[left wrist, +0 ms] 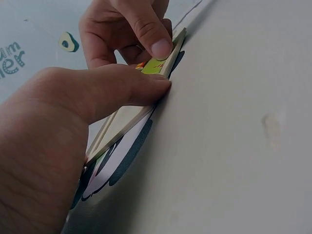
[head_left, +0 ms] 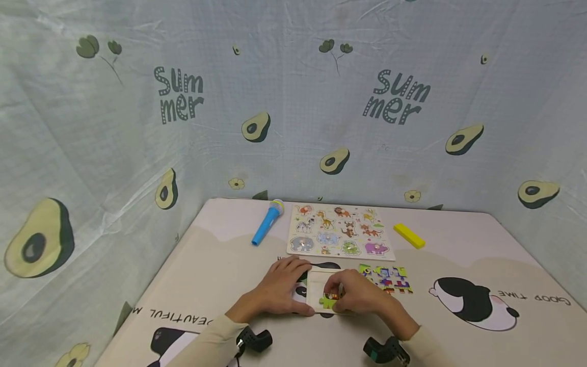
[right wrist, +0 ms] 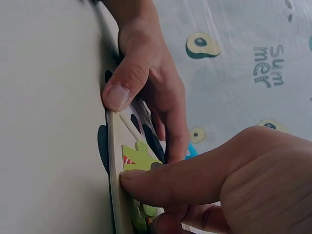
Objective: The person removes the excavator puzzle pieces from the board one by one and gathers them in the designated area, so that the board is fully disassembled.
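A small pale wooden puzzle tray [head_left: 315,285] lies on the table in front of the person. The left hand [head_left: 282,288] holds its left side, thumb at the near edge and fingers towards the far edge. Over the tray's right part, the right hand [head_left: 359,294] pinches a bright green jigsaw piece [right wrist: 141,155] with red-striped detail, its thumb low at the near rim. More colored pieces show under the right fingers, partly hidden by them. Beyond the right hand lies a cluster of colorful jigsaw pieces [head_left: 384,275], some joined together.
An animal peg puzzle board [head_left: 339,250] lies behind the tray. To its left is a blue toy microphone [head_left: 266,227], and to its right a yellow block [head_left: 409,236]. Printed cloth [head_left: 293,102] hangs behind the table's far edge.
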Tool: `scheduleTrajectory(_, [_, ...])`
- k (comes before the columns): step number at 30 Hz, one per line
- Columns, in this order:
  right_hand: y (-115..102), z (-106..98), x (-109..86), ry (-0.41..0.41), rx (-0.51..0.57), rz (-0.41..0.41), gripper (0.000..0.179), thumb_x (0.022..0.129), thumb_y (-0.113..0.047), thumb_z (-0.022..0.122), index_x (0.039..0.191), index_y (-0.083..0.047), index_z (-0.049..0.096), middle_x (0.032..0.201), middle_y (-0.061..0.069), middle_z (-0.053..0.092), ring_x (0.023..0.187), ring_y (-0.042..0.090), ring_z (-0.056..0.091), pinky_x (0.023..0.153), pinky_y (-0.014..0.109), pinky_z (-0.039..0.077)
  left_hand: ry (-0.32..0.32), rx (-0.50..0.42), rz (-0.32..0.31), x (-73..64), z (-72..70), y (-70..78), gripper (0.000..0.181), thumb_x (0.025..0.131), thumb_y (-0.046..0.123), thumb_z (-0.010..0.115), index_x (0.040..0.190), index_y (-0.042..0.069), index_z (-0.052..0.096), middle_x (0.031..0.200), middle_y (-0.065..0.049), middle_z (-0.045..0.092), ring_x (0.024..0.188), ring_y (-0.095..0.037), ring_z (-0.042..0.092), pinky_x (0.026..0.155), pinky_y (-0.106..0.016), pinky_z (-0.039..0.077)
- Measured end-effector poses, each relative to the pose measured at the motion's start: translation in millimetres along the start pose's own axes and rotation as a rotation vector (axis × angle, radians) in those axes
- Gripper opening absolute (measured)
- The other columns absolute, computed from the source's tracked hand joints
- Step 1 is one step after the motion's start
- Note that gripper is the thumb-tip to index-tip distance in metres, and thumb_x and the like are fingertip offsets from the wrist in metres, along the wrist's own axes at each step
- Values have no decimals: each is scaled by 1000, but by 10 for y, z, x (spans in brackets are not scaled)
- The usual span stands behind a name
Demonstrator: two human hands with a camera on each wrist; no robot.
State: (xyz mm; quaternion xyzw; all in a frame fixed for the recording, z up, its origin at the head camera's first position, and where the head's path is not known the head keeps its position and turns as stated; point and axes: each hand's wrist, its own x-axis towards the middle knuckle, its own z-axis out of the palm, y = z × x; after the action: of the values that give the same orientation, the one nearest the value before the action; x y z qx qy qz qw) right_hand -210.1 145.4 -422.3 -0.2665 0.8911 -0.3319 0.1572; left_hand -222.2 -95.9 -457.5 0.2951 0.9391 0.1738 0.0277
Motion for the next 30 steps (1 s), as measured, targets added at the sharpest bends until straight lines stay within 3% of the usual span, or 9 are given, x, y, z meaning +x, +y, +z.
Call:
scheduleTrajectory(10, [38,-17,6,-9,21,-49,10,88,-8,75,91,-17,72,80,-6,62,77,16,54,64,27,43,4,7,7,5,0,1,101,71,76,70,152,21,45,157,3,41,151,-25,26,122,-54,21])
scheduleTrajectory(20, [112,-199,-106,-7,129,-44,6,93,-11,70,98,-12,72,80,0,62,65,16,58,55,27,51,-4,9,-3,20,21,-1,101,71,78,69,152,22,45,157,3,41,151,-25,25,122,-55,21])
scheduleTrajectory(30, [438,-461,-351,54,127,-11,10,94,-13,70,103,-8,74,75,0,60,58,11,53,54,24,48,9,15,5,22,27,-2,100,71,76,69,151,21,47,156,1,42,151,-27,27,121,-56,22])
